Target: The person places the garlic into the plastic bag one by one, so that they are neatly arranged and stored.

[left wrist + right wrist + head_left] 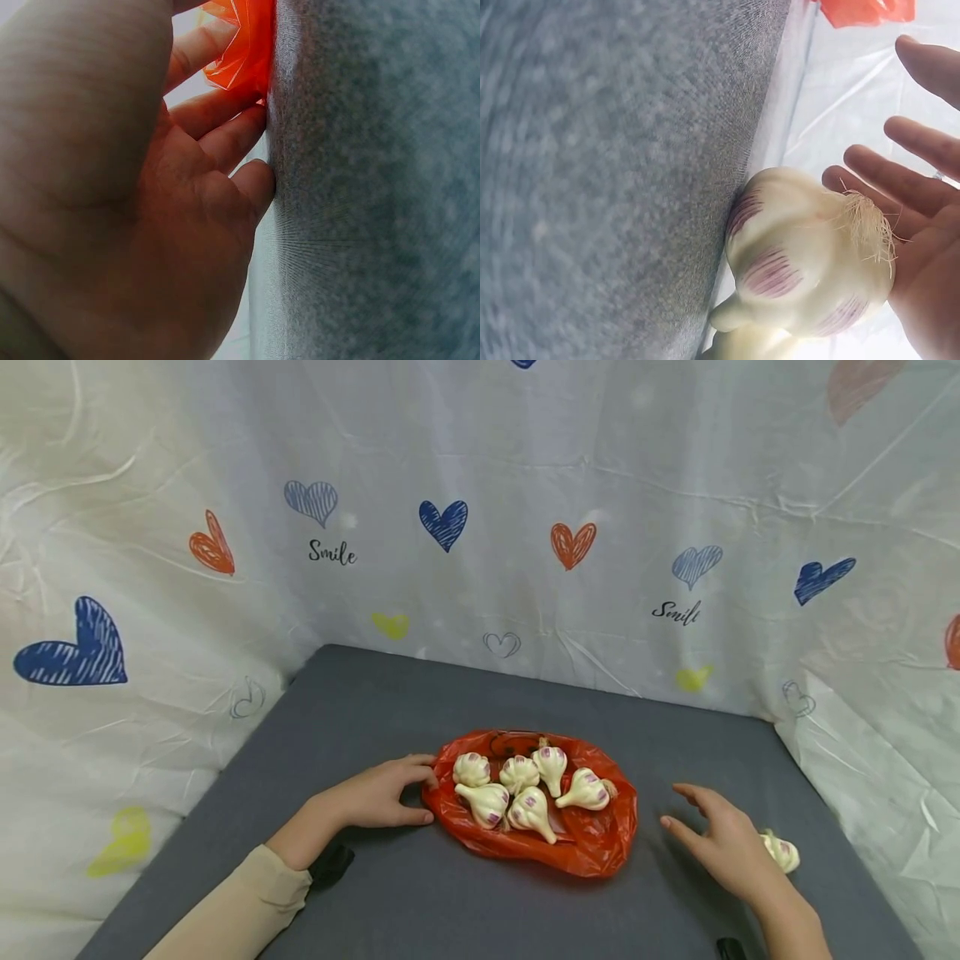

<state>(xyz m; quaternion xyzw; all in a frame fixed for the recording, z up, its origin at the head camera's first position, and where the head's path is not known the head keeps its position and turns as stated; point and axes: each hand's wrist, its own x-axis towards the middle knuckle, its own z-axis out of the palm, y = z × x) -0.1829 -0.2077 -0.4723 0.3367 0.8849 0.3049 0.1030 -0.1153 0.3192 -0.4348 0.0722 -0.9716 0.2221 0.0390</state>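
A red plastic bag (592,860) lies spread open on the grey table, with several white garlic bulbs (519,774) with purple marks inside it. At its left edge, my left hand (382,793) holds the rim with bent fingers. The left wrist view shows red film (255,45) over the fingertips, and the little finger rests near the tabletop. My right hand (723,843) hovers right of the bag, its fingers spread and nothing in them. Just beyond its wrist lies another garlic bulb (783,853), partly hidden. In the right wrist view that bulb (802,255) shows its root hairs beside the palm.
A pale curtain (495,585) printed with hearts and "Smile" hangs behind and at both sides of the grey table (360,710). A second pale rounded shape (754,345) sits below the bulb in the right wrist view.
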